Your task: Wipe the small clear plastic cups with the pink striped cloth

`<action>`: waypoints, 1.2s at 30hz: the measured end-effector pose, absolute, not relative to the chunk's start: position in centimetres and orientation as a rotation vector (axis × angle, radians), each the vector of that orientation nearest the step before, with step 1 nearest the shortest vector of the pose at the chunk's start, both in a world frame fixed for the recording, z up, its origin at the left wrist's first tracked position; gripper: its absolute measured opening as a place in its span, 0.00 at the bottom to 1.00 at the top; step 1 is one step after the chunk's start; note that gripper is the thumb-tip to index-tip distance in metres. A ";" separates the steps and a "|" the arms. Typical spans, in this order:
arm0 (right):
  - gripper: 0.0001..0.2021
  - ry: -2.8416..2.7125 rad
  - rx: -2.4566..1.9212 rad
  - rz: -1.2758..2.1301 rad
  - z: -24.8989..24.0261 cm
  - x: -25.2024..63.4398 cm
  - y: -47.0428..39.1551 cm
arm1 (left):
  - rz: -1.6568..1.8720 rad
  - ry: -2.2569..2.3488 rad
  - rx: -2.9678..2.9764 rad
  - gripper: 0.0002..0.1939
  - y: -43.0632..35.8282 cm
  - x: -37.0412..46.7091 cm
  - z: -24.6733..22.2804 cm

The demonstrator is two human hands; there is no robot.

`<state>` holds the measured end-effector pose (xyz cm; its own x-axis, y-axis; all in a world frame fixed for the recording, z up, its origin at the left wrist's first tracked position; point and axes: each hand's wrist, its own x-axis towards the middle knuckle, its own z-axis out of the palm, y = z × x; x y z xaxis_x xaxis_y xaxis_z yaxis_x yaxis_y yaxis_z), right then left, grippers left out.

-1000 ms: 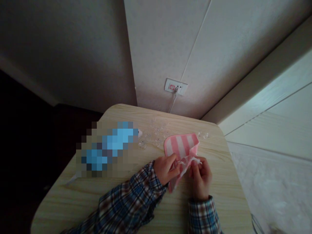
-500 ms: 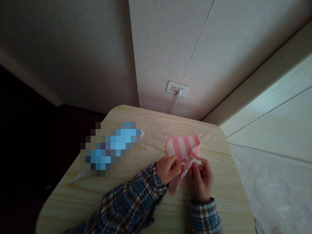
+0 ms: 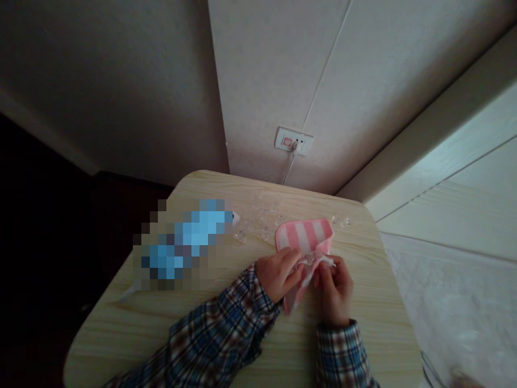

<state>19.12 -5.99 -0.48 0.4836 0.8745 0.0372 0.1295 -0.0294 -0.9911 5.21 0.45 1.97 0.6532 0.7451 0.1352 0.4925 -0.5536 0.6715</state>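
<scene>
A pink-and-white striped cloth (image 3: 305, 235) lies on the light wooden table, its near part lifted and bunched between my hands. My left hand (image 3: 278, 274) is closed, its thumb and fingers pinching a small clear plastic piece (image 3: 309, 258) over the cloth. The piece's exact kind is hard to make out. My right hand (image 3: 336, 285) is closed on the gathered right edge of the cloth, with a fold showing above the thumb. Several small clear plastic pieces (image 3: 265, 231) lie beyond and left of the cloth, and a pair of clear pieces (image 3: 346, 221) rests to its right.
A blurred-out blue object (image 3: 202, 229) lies on the left of the wooden table (image 3: 291, 355). Behind the table, a wall socket (image 3: 294, 141) has a white plug and cord in it. A pale panel stands at the right.
My left hand has shifted slightly, its fingers now more over the clear piece and cloth. The cloth's lower flap has moved up a little. My right hand keeps its grip.
</scene>
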 end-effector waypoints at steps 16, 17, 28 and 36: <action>0.05 -0.930 -1.415 0.802 -0.3 19.0 -6.1 | 0.563 0.806 1.880 0.15 0.9 5.6 0.5; 0.05 -0.922 -1.423 0.785 -0.3 19.1 -6.1 | 0.565 0.790 1.899 0.14 0.8 5.7 0.3; 0.05 -0.876 -1.411 0.761 -0.2 19.1 -5.9 | 0.491 0.986 2.241 0.12 0.2 5.5 0.8; 0.05 -0.869 -1.391 0.751 -0.5 19.3 -6.0 | 0.533 0.851 1.838 0.16 0.1 6.0 0.1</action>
